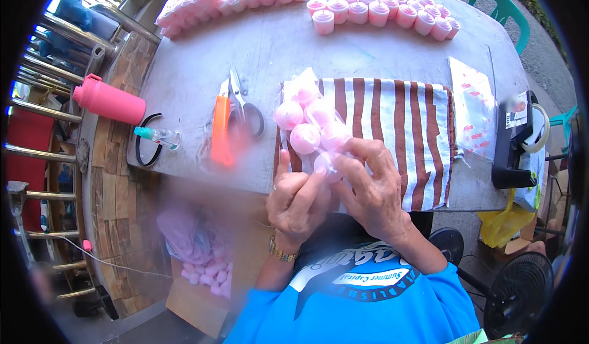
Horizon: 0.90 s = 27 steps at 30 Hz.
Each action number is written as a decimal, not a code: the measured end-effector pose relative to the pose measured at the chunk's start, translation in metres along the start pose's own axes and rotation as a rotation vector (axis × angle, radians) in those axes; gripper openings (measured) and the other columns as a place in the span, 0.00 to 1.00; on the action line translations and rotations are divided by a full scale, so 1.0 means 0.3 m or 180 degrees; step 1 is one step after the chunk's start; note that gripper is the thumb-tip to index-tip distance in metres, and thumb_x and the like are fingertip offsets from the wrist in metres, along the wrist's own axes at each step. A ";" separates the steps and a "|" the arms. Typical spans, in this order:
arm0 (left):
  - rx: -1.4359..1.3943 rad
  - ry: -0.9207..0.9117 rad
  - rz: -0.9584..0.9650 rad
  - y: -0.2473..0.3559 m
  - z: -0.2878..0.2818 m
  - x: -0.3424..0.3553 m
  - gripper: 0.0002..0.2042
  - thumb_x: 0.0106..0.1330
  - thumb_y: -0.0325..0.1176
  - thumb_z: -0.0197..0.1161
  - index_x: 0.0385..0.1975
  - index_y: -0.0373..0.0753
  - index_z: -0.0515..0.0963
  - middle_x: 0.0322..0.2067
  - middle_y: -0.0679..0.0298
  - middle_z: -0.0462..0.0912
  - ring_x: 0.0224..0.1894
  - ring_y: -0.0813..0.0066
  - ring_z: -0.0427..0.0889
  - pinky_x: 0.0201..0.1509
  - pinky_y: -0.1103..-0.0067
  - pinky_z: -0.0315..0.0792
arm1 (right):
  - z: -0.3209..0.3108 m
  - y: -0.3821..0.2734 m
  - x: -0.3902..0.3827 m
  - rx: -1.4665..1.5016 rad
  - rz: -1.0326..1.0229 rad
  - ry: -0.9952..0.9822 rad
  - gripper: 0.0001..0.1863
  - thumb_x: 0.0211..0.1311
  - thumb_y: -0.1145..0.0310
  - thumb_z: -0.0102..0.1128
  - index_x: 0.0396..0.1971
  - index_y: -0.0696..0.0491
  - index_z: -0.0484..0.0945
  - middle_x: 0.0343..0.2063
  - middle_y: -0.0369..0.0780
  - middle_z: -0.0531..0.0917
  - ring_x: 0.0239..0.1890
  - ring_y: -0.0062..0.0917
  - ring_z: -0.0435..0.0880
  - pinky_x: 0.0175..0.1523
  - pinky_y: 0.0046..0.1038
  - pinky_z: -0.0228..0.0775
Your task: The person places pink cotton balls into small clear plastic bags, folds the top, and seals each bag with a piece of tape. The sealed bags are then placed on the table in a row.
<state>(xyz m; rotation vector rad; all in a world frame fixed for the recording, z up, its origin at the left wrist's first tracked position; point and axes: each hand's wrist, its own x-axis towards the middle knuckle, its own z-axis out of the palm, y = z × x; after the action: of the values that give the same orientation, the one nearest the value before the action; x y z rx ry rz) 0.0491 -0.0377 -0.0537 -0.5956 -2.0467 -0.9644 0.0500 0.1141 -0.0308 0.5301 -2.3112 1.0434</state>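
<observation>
A clear plastic bag of round pink pieces (305,138) lies over the left part of a brown-and-white striped cloth (392,123). At the bag's near end, my left hand (294,203) is closed, its fingers curled and pinching the plastic. My right hand (373,187) grips the same end from the right, thumb and fingers bent around the lowest pink piece. The fingers partly hide that end, so I cannot tell whether it is sealed. Left of the bag are an orange-handled cutter (221,129) and dark-handled scissors (245,115).
Several filled bags (239,0) and several loose pink cups (380,11) stand along the table's far side. Clear printed bags (472,108) and a black tape dispenser (514,138) lie right. A pink tumbler (113,100) and small bottle (161,137) are left; a cardboard box (196,304) sits below.
</observation>
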 end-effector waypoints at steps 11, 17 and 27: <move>0.0363 -0.0079 -0.0070 0.018 -0.027 -0.017 0.12 0.57 0.20 0.67 0.41 0.36 0.83 0.32 0.65 0.74 0.30 0.71 0.77 0.72 0.47 0.58 | 0.029 0.019 -0.001 0.0138 -0.0215 -0.0100 0.16 0.45 0.75 0.74 0.36 0.52 0.79 0.50 0.44 0.76 0.55 0.44 0.75 0.50 0.39 0.78; 0.0467 -0.0199 0.0114 0.003 -0.032 -0.021 0.10 0.57 0.19 0.66 0.39 0.34 0.82 0.33 0.65 0.74 0.32 0.70 0.78 0.72 0.46 0.57 | 0.050 -0.014 0.043 -0.0536 -0.0155 0.0091 0.13 0.41 0.71 0.70 0.29 0.53 0.76 0.42 0.41 0.75 0.43 0.36 0.77 0.49 0.41 0.70; 0.0839 -0.0418 -0.0750 -0.001 -0.027 0.021 0.24 0.53 0.43 0.76 0.40 0.36 0.72 0.37 0.58 0.75 0.42 0.59 0.77 0.58 0.58 0.69 | -0.031 0.050 0.014 -0.0044 0.0528 -0.0323 0.20 0.49 0.70 0.72 0.43 0.57 0.77 0.38 0.42 0.76 0.45 0.34 0.75 0.49 0.37 0.67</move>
<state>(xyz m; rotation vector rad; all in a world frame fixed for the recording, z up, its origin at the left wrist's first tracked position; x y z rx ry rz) 0.0490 -0.0439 -0.0454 -0.2883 -2.3527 -0.7836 0.0414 0.1299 -0.0313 0.3995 -2.4846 1.0991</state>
